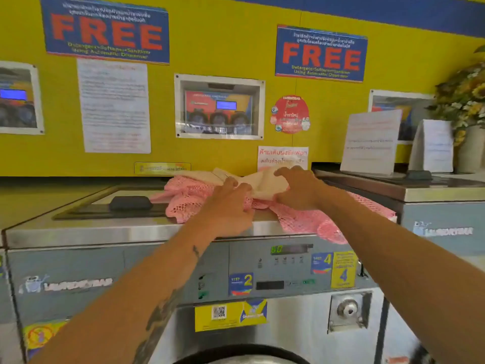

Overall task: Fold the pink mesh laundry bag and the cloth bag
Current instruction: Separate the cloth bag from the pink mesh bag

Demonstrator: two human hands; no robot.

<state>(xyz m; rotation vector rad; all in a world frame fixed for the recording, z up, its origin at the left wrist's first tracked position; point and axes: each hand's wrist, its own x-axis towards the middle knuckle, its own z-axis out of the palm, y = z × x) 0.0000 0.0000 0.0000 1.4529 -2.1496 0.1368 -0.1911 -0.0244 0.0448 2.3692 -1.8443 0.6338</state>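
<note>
A pink mesh laundry bag [301,219] lies crumpled on top of a steel washing machine [105,232], one end hanging over the front edge at the right. A cream cloth bag [265,183] lies on the mesh, toward the wall. My left hand [228,206] rests on the mesh with its fingertips on the cloth bag's near left edge. My right hand [299,187] lies over the cloth bag's right side, fingers curled around its far edge. Both hands hide part of the cloth.
A dark oblong pad [130,203] sits on the machine's lid at the left. A second machine [433,195] stands at the right, carrying paper signs [370,143] and a flower vase [469,151]. The yellow wall with posters rises right behind.
</note>
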